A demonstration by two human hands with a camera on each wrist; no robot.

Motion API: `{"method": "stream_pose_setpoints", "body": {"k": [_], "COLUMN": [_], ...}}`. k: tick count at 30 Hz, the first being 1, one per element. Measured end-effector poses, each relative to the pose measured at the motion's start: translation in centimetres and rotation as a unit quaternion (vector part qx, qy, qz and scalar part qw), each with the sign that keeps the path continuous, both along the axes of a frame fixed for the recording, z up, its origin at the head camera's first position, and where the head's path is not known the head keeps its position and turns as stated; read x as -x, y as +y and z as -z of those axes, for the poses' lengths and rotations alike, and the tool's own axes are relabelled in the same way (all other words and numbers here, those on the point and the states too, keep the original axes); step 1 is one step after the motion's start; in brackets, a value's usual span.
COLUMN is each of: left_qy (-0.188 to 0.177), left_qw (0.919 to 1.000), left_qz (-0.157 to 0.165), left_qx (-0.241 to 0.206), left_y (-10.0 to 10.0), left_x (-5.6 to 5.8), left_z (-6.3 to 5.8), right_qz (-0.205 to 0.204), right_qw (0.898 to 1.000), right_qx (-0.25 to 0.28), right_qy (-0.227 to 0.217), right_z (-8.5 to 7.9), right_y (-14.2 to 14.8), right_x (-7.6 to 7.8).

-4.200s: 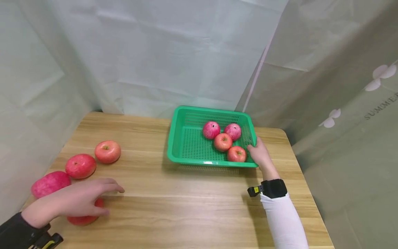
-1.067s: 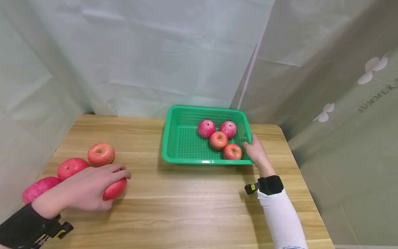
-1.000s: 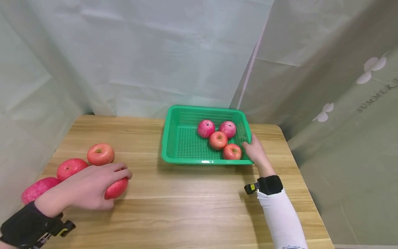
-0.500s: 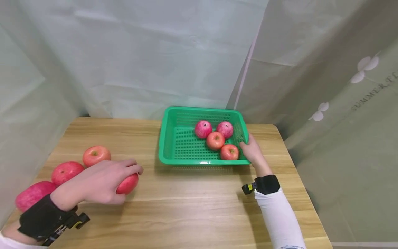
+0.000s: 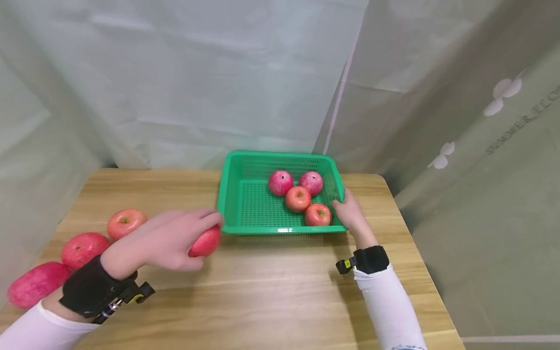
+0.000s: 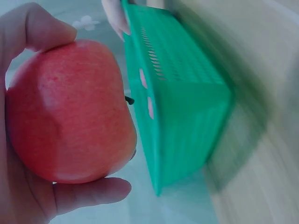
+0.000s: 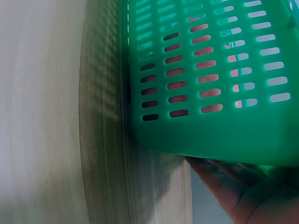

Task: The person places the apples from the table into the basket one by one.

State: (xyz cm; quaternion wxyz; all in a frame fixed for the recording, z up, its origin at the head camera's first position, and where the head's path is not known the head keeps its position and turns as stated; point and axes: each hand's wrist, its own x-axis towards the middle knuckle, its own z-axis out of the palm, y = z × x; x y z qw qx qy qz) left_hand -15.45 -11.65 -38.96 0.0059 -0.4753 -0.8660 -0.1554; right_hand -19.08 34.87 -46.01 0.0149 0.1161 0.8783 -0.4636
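Note:
My left hand [image 5: 170,238] holds a red apple [image 5: 207,241] just outside the front left corner of a green plastic basket [image 5: 258,230]. In the left wrist view, thumb and fingers curl round this apple [image 6: 70,112], its stem towards the basket [image 6: 191,126]. The right hand [image 5: 353,217] grips the basket's right rim, thumb on the inner side. From the right wrist, the fingers [image 7: 224,186] show against the basket's slotted wall [image 7: 210,133], partly hidden. Inside the basket, towards its right half, lie two orange-red apples [image 5: 298,199] and two pinker round fruits [image 5: 280,183].
Left on the wooden table [image 5: 262,301] lie an orange-red apple [image 5: 124,223], a redder round fruit [image 5: 85,250] and a pink, longish fruit [image 5: 38,284], in a slanting row beside the left forearm. Pale sheeting [image 5: 245,87] hangs behind the table and along its sides.
My left hand has taken hold of the apple at the front left and carried it right, up to the basket. The right hand has kept its grip; the head view has shifted slightly.

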Motion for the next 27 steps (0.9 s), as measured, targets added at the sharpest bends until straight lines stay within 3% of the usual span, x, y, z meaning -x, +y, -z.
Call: {"method": "stream_pose_setpoints", "body": {"k": [10,17,27], "left_qy": [0.005,-0.004,-0.038], "left_qw": [0.9985,0.9983,0.9985], "left_qz": [0.006,0.017,-0.001], "left_qx": [-0.054,-0.055,-0.039], "left_y": [4.5,6.1,7.7], "left_x": [1.7,2.8,3.7], "left_z": [-0.1,-0.3,0.1], "right_qz": [-0.003,0.001,0.0], "right_qw": [1.0,1.0,1.0], "right_qx": [0.004,-0.001,-0.005], "right_qy": [0.0,-0.002,0.001], "right_z": [0.2,0.2,0.1], "right_y": [-0.1,0.0,-0.2], "right_x": [-0.1,0.0,-0.2]}}
